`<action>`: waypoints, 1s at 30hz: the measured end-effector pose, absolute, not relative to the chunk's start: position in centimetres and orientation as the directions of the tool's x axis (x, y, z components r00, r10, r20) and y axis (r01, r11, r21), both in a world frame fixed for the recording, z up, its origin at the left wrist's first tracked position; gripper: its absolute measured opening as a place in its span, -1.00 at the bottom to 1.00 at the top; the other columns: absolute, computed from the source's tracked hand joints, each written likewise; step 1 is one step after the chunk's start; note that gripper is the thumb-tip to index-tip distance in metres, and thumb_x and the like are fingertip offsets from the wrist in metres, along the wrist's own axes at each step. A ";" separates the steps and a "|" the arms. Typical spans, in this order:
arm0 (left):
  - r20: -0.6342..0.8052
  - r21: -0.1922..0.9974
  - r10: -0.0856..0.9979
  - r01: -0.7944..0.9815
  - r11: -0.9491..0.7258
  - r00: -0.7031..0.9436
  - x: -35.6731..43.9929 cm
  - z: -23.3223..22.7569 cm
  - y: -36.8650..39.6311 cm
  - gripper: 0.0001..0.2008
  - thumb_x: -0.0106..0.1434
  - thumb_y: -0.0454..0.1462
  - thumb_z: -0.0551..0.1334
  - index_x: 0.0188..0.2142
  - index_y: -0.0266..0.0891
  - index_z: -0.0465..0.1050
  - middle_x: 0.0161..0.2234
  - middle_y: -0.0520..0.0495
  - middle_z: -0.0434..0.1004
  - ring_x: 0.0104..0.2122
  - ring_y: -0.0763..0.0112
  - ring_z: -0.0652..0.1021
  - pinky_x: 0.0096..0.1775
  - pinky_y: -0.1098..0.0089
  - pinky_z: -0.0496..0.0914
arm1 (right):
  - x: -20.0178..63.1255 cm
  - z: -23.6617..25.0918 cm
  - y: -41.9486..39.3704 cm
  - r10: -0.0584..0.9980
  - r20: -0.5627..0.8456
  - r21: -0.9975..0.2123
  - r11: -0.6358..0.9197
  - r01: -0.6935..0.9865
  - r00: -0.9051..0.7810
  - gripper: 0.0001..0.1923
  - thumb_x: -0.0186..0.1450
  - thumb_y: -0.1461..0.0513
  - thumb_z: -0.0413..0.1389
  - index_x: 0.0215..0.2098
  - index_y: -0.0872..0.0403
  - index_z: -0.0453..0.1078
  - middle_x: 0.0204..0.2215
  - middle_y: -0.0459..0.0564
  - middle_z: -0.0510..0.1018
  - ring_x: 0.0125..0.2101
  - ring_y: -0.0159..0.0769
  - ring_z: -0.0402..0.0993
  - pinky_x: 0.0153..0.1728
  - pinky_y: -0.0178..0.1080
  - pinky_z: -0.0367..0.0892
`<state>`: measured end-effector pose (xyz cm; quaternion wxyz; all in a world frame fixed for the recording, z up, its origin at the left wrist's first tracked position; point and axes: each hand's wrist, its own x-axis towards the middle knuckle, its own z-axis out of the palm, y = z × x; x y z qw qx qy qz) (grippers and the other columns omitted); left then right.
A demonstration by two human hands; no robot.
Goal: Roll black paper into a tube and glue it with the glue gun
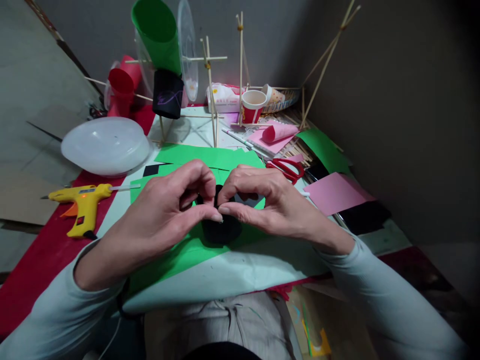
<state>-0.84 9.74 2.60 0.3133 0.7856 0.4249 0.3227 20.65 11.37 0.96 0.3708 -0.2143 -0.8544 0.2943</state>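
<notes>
Black and matte, the small rolled piece [221,227] sits between your two hands, its rounded lower part showing below the thumbs and its upper edge hidden behind the fingers. Your left hand [168,212] pinches it from one side, thumb tip pressed to the roll; your right hand [268,205] pinches it from the other, thumb meeting the left thumb. Beneath both hands lies a green sheet [180,252] on the desk [240,272]. Beyond your left hand rests a yellow glue gun [84,200]; past your right hand, red scissors [287,169] and a pink sheet [335,191].
</notes>
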 end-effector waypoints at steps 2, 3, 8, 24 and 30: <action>0.303 0.751 0.864 0.457 -0.476 0.402 -0.7 3.0 9.5 -0.85 0.18 -0.31 0.40 -0.32 -0.11 0.45 -0.41 0.14 0.47 -0.48 0.50 0.38 -0.41 0.45 0.28 | 20.6 1.0 11.3 0.603 0.537 -0.655 0.739 0.159 -0.590 -0.88 0.37 0.27 0.24 -0.34 0.15 0.53 -0.40 -0.07 0.59 -0.35 -0.39 0.44 -0.23 -0.29 0.31; 0.342 0.751 0.867 0.448 -0.484 0.363 -0.6 3.2 9.3 -0.86 0.19 -0.30 0.40 -0.30 -0.10 0.47 -0.39 0.14 0.51 -0.45 0.49 0.41 -0.38 0.45 0.30 | 20.5 1.1 11.2 0.620 0.552 -0.654 0.737 0.171 -0.558 -0.88 0.36 0.27 0.24 -0.34 0.14 0.53 -0.41 -0.06 0.59 -0.36 -0.38 0.44 -0.25 -0.29 0.32; 0.421 0.869 0.904 0.317 -0.381 -0.068 -0.7 4.0 9.1 -0.90 0.23 -0.21 0.42 -0.28 -0.11 0.55 -0.30 0.09 0.56 -0.31 0.46 0.49 -0.27 0.50 0.36 | 20.2 1.2 10.8 0.682 0.641 -0.670 0.721 0.178 -0.352 -0.87 0.33 0.28 0.26 -0.40 0.07 0.52 -0.46 -0.08 0.61 -0.42 -0.36 0.48 -0.35 -0.26 0.35; -0.286 0.834 0.952 -0.459 0.305 0.113 1.7 1.7 10.0 -0.66 -0.17 -0.15 0.63 -0.45 -0.23 0.61 -0.48 0.00 0.47 -0.50 0.48 0.44 -0.52 0.51 0.43 | 20.1 0.8 11.0 0.772 0.603 -0.797 0.595 0.104 0.204 -0.88 0.28 0.29 0.25 -0.43 0.02 0.52 -0.45 -0.09 0.58 -0.41 -0.34 0.43 -0.36 -0.24 0.33; -0.252 0.860 0.961 -0.430 0.275 0.113 1.8 1.2 10.0 -0.71 -0.11 -0.21 0.61 -0.50 -0.25 0.58 -0.53 0.03 0.42 -0.53 0.53 0.40 -0.55 0.56 0.36 | 19.9 -0.4 11.7 0.886 0.411 -0.892 0.439 -0.107 0.214 -0.93 0.26 0.20 0.31 -0.39 0.00 0.57 -0.42 -0.11 0.59 -0.36 -0.34 0.47 -0.28 -0.26 0.39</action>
